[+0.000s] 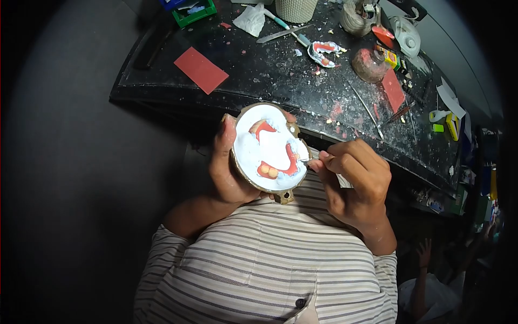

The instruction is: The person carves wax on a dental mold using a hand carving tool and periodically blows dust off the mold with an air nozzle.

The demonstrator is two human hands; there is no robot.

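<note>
My left hand [225, 174] grips a brass-coloured denture flask [284, 197] by its rim, tilted toward me in front of my chest. White plaster [247, 148] fills it. Pink wax denture parts [294, 162] show in the plaster, and yellowish teeth [267, 171] sit at the lower piece. My right hand [359, 181] is closed, thumb and finger pinching a thin metal tool [308, 160] whose tip meets the plaster at the flask's right side. Most of that tool is hidden by my fingers, so its exact kind does not show.
On the black workbench [253, 75] lie a pink wax sheet [202, 70], a knife [284, 33], another denture piece [325, 53], a thin metal instrument [367, 109] and a glass jar [370, 66]. Scraps litter the top. Another person's raised hand [424, 251] shows at lower right.
</note>
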